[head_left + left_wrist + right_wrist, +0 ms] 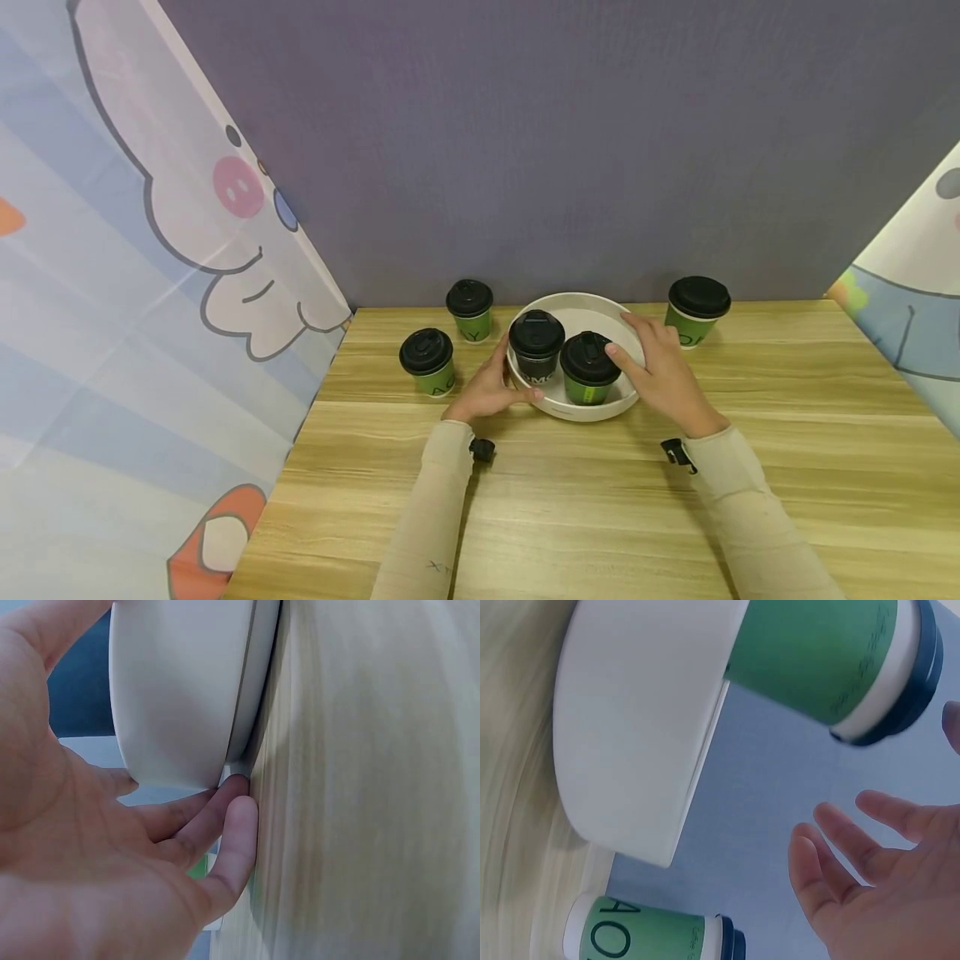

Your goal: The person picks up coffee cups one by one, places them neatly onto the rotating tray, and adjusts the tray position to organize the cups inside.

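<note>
A white round tray (561, 408) stands on the wooden table, holding two lidded paper coffee cups. One is a dark cup (537, 367) with a black lid, at the left; beside it, a green cup (587, 392) with a black lid stands nearer the front. My left hand (487, 389) grips the tray's left side, its thumb over the front wall and its fingertips low by the base in the left wrist view. Over the right rim, my right hand (663, 371) hovers near the green cup's lid. The right wrist view shows those fingers (855, 840) spread, apart from cup and tray.
Left of the tray are two green cups with black lids, one at the back (471, 312) and one nearer (429, 362). A larger green cup (697, 312) stands right of the tray. A grey panel (555, 150) rises behind the table (570, 500); a cartoon-printed curtain (112, 350) hangs left.
</note>
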{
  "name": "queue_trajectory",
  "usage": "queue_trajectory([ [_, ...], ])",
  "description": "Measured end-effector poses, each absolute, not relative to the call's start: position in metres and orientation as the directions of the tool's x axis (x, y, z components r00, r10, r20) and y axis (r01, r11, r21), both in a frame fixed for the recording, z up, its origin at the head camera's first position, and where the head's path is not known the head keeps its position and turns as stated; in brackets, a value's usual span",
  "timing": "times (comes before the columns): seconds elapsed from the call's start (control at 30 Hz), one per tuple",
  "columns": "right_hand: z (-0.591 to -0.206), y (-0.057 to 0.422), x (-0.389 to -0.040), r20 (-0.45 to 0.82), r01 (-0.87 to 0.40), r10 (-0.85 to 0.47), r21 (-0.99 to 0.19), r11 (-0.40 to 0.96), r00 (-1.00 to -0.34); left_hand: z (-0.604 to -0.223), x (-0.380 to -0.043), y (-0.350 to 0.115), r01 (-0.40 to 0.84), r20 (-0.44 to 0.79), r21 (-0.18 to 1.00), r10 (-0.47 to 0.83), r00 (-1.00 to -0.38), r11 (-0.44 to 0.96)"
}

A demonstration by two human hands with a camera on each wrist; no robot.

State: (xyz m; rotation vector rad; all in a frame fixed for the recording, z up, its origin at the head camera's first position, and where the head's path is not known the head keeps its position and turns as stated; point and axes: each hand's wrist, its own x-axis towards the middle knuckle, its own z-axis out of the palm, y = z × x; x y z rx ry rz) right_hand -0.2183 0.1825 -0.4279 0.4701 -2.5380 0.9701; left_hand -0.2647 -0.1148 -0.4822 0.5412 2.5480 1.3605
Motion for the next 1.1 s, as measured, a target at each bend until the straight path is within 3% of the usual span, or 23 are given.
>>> queue_trajectory([
  [0.5, -0.425, 0.207, -0.226, 0.474, -0.396, -0.098, -0.583, 0.709, -0.875, -0.483, -0.267, -0.124, 0.114, -0.093, 0.866, 0.380, -0.920, 0.487],
  [0.77, -0.421, 0.221, -0.228, 0.473, -0.364, -0.036, -0.624, 0.692, -0.880, -0.481, -0.266, -0.127, 0.115, -0.074, 0.902, 0.411, -0.908, 0.416],
  [1.1, -0.418, 0.243, -0.243, 0.528, -0.321, 0.070, -0.612, 0.723, -0.846, -0.482, -0.265, -0.126, 0.114, -0.090, 0.876, 0.390, -0.916, 0.469],
])
